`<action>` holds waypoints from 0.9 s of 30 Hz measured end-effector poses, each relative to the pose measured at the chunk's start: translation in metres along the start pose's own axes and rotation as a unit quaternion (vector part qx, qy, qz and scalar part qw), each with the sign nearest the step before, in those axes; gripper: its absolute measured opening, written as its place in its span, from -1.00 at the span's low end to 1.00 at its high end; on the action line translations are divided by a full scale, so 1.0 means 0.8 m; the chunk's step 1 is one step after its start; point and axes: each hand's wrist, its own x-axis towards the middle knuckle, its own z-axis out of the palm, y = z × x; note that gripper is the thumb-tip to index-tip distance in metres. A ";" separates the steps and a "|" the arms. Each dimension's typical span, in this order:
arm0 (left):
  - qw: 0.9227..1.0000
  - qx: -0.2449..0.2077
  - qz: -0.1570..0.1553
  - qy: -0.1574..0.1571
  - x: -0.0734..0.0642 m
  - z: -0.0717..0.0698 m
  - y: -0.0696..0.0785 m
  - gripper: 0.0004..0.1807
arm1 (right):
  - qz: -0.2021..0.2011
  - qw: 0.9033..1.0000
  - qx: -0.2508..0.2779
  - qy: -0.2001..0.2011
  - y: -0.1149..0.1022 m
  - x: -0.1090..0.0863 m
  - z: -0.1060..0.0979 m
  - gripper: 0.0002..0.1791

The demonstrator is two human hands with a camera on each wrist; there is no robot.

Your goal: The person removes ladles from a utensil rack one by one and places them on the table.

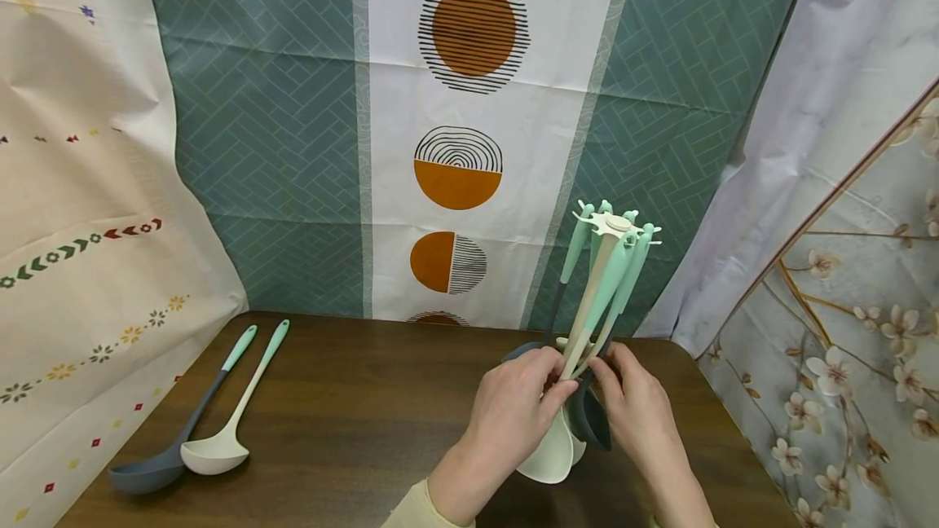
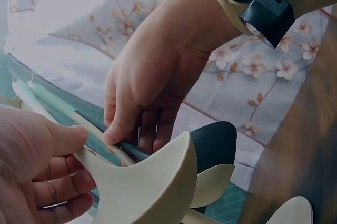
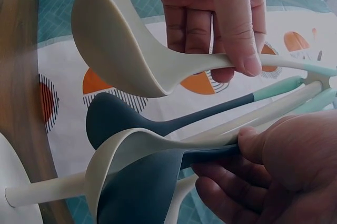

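Observation:
A cream utensil stand holds several mint-handled utensils hanging from its hooked top. My left hand pinches the neck of a cream ladle, whose bowl hangs low in front of the stand. On the other side, my right hand pinches two handles together: those of a dark blue-grey ladle and of a smaller cream ladle beside it. Another dark utensil hangs between the two hands, untouched. The stand's pole is partly hidden by the bowls in the head view.
At the table's left lie a dark grey ladle and a cream ladle, both mint-handled. The brown wooden table meets a patterned curtain at the back. A floral cloth hangs on the right.

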 end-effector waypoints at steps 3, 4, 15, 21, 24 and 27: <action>1.000 0.001 0.002 0.000 0.000 -0.001 0.000 -0.71 | 0.001 1.000 0.001 -0.001 0.000 0.000 0.000 -0.89; 1.000 0.000 0.003 0.000 0.000 -0.001 0.000 -0.71 | 0.000 1.000 0.001 -0.001 0.000 0.000 0.000 -0.89; 1.000 0.001 0.010 0.001 0.000 -0.004 0.003 -0.70 | 0.003 1.000 0.004 -0.005 -0.001 -0.001 0.000 -0.87; 1.000 -0.001 0.015 0.006 -0.001 -0.006 0.004 -0.69 | 0.003 1.000 0.005 -0.005 -0.001 -0.001 -0.001 -0.87; 1.000 -0.003 0.018 0.007 -0.001 -0.008 0.005 -0.70 | 0.004 1.000 0.005 -0.004 -0.001 -0.001 -0.001 -0.88; 1.000 -0.005 0.021 0.008 -0.001 -0.010 0.007 -0.70 | 0.004 1.000 0.005 -0.004 -0.001 -0.001 -0.001 -0.88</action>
